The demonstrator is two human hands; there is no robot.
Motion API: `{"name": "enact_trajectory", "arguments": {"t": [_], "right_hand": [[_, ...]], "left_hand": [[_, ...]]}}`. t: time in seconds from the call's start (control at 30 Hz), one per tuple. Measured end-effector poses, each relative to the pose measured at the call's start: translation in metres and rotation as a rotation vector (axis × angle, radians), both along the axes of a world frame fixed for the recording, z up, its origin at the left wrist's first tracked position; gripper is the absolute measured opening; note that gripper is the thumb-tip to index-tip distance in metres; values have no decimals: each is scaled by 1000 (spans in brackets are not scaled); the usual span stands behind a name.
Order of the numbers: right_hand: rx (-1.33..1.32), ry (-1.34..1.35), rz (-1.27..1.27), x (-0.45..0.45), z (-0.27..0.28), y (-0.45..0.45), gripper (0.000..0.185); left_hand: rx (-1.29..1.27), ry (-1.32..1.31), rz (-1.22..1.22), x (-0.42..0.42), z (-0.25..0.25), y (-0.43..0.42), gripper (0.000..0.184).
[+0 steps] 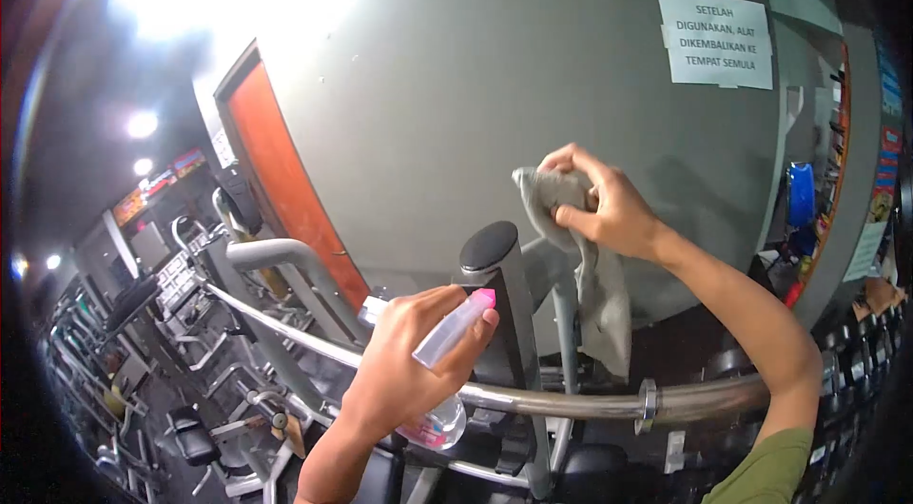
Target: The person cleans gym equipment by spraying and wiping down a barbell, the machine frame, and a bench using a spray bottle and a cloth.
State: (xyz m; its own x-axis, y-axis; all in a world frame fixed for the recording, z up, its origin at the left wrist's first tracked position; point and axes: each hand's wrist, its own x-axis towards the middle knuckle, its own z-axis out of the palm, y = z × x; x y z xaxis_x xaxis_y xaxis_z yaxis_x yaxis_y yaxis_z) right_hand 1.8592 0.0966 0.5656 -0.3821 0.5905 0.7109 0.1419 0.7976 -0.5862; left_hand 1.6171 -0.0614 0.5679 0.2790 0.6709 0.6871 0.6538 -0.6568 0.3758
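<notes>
My left hand (409, 352) is wrapped round a spray bottle (439, 423). The bottle's clear body with a pink label shows below my hand, and its pale sprayer head with a pink nozzle sticks out above my fingers. Up and to the right, my right hand (609, 204) pinches a grey cloth (604, 314) that hangs down in folds. Between the two hands stands a dark machine post with a round black cap (490, 245). The cloth hangs just right of this post, in front of a grey frame tube; whether it touches the tube I cannot tell.
A shiny metal bar (561, 401) crosses in front of me. Gym machines (219, 371) crowd the left side. Behind are a grey wall (495, 76) with a paper sign (715, 38) and an orange door (290, 171). Dumbbells (861, 361) line the right.
</notes>
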Motion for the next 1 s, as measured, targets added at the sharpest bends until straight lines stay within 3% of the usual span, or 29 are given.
{"name": "enact_trajectory", "arguments": {"t": [0.07,0.1,0.17,0.2,0.33,0.4,0.5,0.6,0.67,0.77,0.87,0.9,1.0], "right_hand": [[131,-113,61,1,-10,20,41],[-35,-216,43,1,-3,5,40],[153,-184,93,-3,-33,24,39],[171,-154,114,-4,-45,25,39],[-114,4,59,-3,-90,34,39],[-110,43,25,-4,-107,42,39],[-164,80,-11,-8,-117,42,38],[-172,85,8,-6,-107,29,38],[-107,131,54,-7,-104,22,40],[113,179,145,-14,-100,18,45],[226,166,216,-22,-99,12,50],[236,167,217,-23,-98,10,49],[221,203,239,-25,-105,9,49]], "left_hand": [[54,29,53,8,1,0,34],[36,39,72,11,1,2,34],[-184,0,115,16,3,2,36],[-137,10,114,18,2,4,36],[-232,-9,165,29,2,10,35],[-313,-11,182,27,1,11,33],[-265,43,343,22,-6,9,32],[-147,-31,334,23,-14,3,28],[-503,-223,293,23,4,-2,27],[-472,-307,259,10,-16,4,41],[-391,-208,302,4,-23,8,51],[-279,-53,308,-9,-33,16,52],[-212,4,336,-9,-39,18,45]]}}
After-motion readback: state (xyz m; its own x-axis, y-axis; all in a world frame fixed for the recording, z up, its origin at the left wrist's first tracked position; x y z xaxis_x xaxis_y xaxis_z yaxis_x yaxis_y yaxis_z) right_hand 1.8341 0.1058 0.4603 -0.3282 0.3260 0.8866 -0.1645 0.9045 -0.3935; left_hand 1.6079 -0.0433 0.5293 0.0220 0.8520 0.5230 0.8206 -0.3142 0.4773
